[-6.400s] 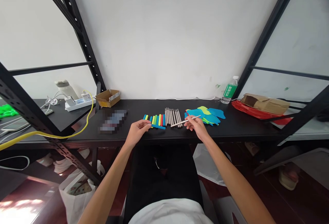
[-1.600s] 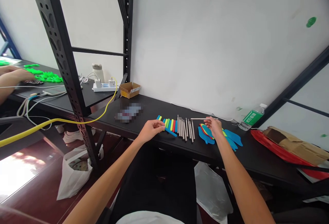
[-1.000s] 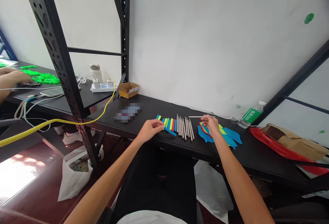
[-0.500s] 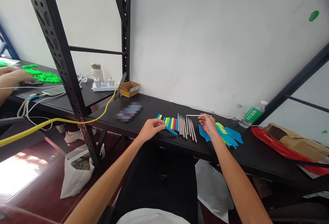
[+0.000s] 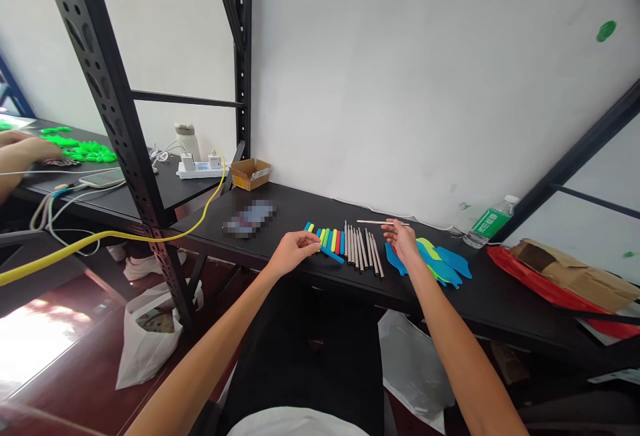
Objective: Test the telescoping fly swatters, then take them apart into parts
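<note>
My left hand (image 5: 296, 252) pinches one end of a blue plastic handle (image 5: 333, 255), which slants toward the table's front edge. Beside it lies a row of slim handles (image 5: 334, 241) in blue, yellow, green and red. My right hand (image 5: 401, 241) has its fingers closed on a thin metal rod (image 5: 369, 222), held nearly level with its tip pointing left. Between my hands, several similar metal rods (image 5: 356, 249) lie side by side on the black table. Flat plastic paddles (image 5: 453, 264), blue, yellow-green and red, are piled under and right of my right hand, which partly hides them.
A plastic bottle (image 5: 493, 223) lies tilted by the wall, near a brown paper and red bag (image 5: 565, 283). Leftward are a small cardboard box (image 5: 250, 175), a blurred-out item (image 5: 250, 217) and a yellow cable (image 5: 193, 225). Another person's hand (image 5: 30, 151) is at the far left.
My right hand has shifted slightly left with the metal rod, whose tip now reaches farther left. My left hand stays in place with the blue handle. The view has shifted a little.
</note>
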{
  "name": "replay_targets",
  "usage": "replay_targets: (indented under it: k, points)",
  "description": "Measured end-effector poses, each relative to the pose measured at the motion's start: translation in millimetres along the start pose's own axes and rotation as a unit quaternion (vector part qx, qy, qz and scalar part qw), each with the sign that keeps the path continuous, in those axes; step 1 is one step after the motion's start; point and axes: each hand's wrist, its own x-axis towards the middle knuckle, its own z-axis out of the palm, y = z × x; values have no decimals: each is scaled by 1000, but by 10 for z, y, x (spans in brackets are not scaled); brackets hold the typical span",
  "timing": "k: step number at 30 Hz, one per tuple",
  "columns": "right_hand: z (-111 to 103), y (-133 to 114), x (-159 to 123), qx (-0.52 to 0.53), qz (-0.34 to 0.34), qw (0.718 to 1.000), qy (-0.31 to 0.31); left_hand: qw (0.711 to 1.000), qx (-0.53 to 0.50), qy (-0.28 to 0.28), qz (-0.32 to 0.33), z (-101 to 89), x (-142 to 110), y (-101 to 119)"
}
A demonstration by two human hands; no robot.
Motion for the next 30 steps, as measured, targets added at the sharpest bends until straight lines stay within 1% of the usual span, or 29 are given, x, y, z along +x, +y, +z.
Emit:
replay_targets:
  k: [3, 6, 11, 16, 22, 30]
  points:
    - [142, 15, -1, -10, 13, 1000, -18, 1000, 0, 3, -1, -2, 7, -17]
    - [271, 29, 13, -17, 24, 999, -21, 1000, -5, 5, 2, -2, 9, -22]
    - [385, 27, 44, -29, 34, 999, -26, 1000, -12, 4, -1, 3, 11, -17]
    - [385, 15, 46, -36, 41, 998, -36, 1000, -14, 5, 4, 8, 17, -28]
    - [345, 20, 32, -26, 32, 999, -31, 1000, -3, 4, 1, 7, 10, -9]
    - [371, 62, 16, -11, 25, 999, -30, 1000, -14, 3, -2, 8, 4, 4]
